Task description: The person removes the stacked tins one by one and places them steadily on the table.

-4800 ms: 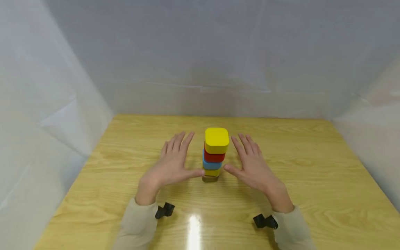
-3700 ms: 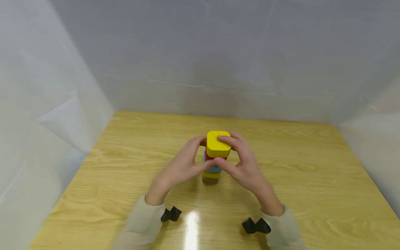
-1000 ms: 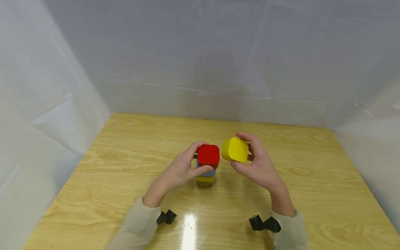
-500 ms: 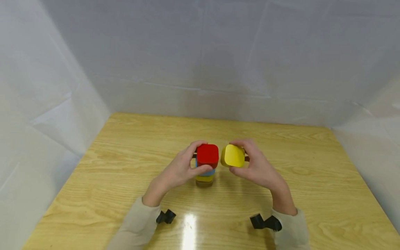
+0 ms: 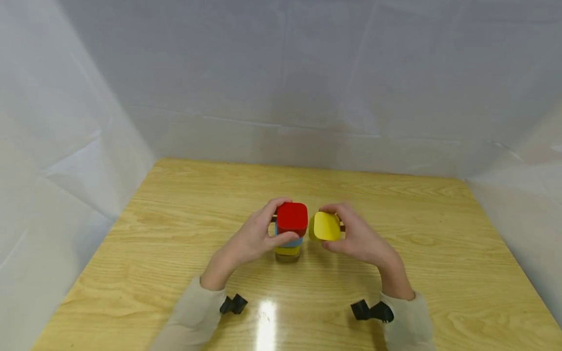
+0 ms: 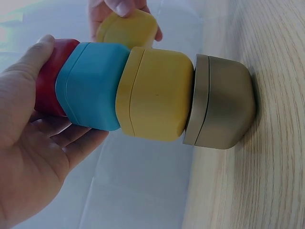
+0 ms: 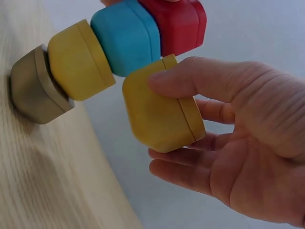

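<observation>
Head view: right hand gripped a loose yellow block, tilted on edge just right of the stack and level with its red top block, which the left hand clasped. The stack stood mid-tabletop, its long axis upright.

Left wrist view: order showed plainly, red block, blue, yellow, grey base on the wood.

Right wrist view: thumb and fingers curled round the loose yellow block, which seemed barely clear of the blue block.
</observation>
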